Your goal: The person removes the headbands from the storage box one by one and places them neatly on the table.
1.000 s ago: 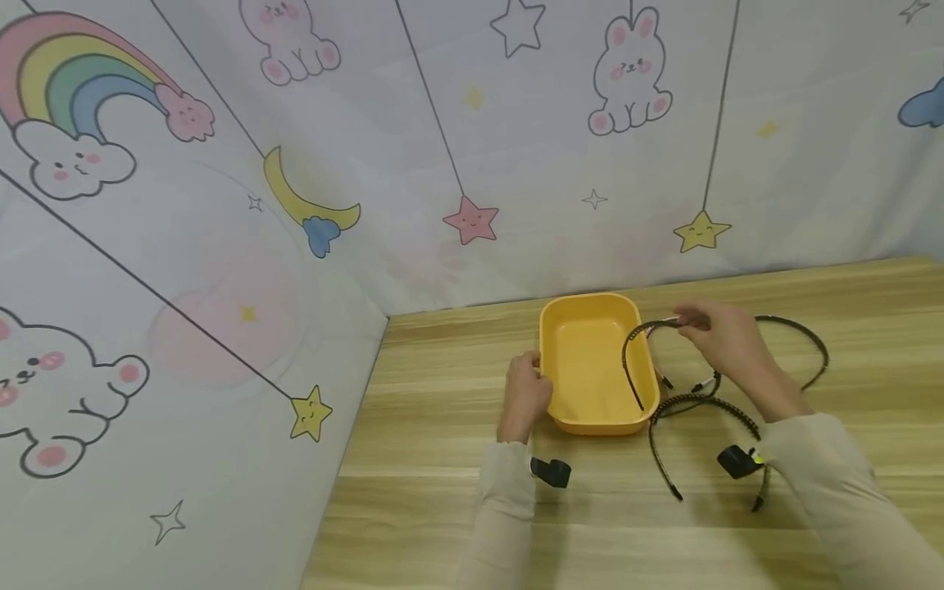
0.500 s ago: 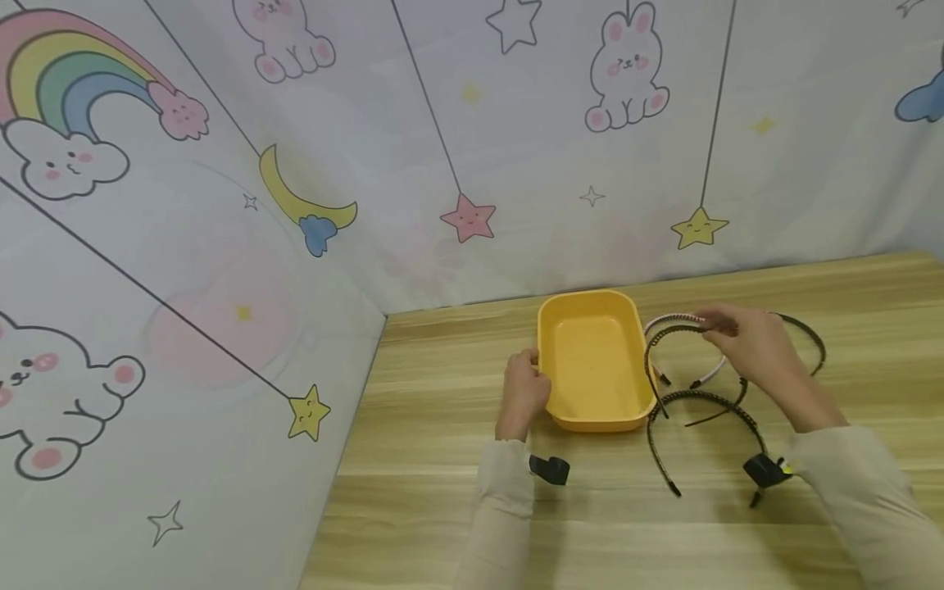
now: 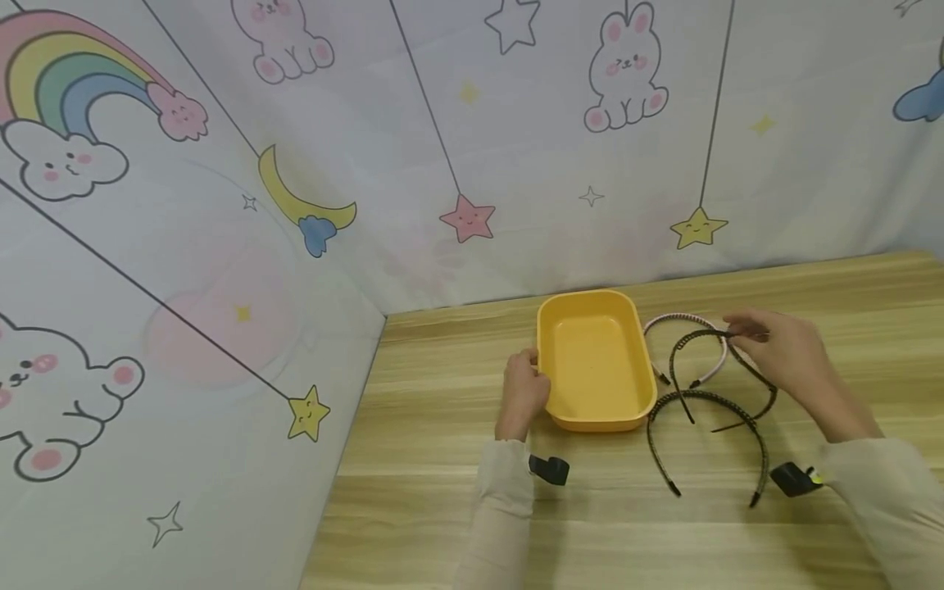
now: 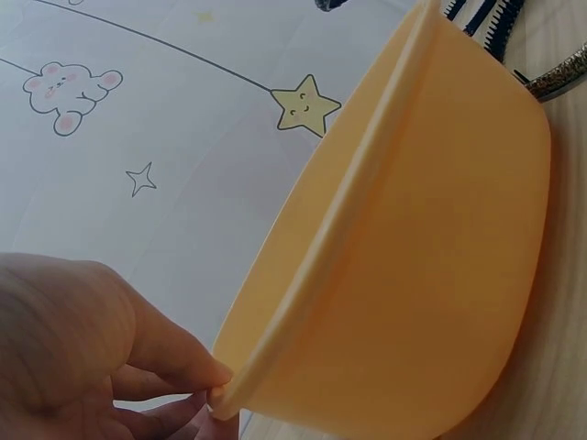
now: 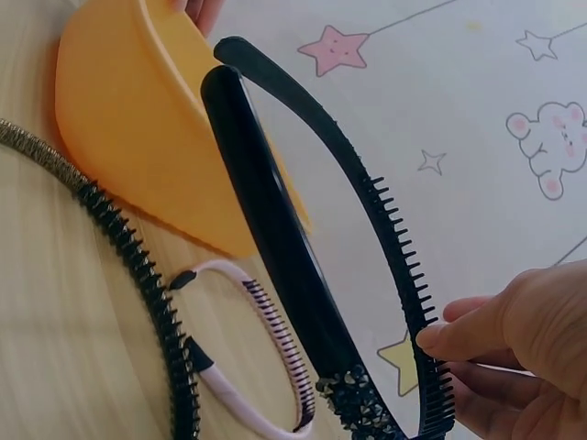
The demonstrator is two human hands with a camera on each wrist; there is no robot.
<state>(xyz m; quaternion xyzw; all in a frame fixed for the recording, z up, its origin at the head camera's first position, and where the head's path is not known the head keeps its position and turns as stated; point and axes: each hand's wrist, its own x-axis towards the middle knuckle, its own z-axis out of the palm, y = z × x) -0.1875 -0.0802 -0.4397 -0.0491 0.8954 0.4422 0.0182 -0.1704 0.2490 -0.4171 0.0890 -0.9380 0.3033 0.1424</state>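
Observation:
My right hand [image 3: 783, 352] pinches a black headband [image 3: 674, 369] near the top of its arch, so both ends hang down to the right of the basin. The right wrist view shows comb teeth inside this headband [image 5: 284, 238] and dark sparkling stones on its outside. With thumb and fingers, my left hand [image 3: 525, 395] grips the near left rim of an orange-yellow plastic basin [image 3: 547, 328]. The basin has nothing in it. Close to its right side lie a pink headband [image 3: 686, 316] with dark tips and a dark, gold-flecked toothed headband [image 3: 762, 459].
The wooden tabletop [image 3: 442, 483] meets a patterned cloth backdrop [image 3: 546, 254] behind the basin, and a second cloth panel [image 3: 221, 459] on the left. A small black camera [image 3: 549, 470] sits at my left wrist, another camera [image 3: 795, 479] at my right.
My right hand has drawn the black headband rightward, away from over the basin. The pink headband shows more fully; the dark one at far right no longer shows. My left hand stays at the rim.

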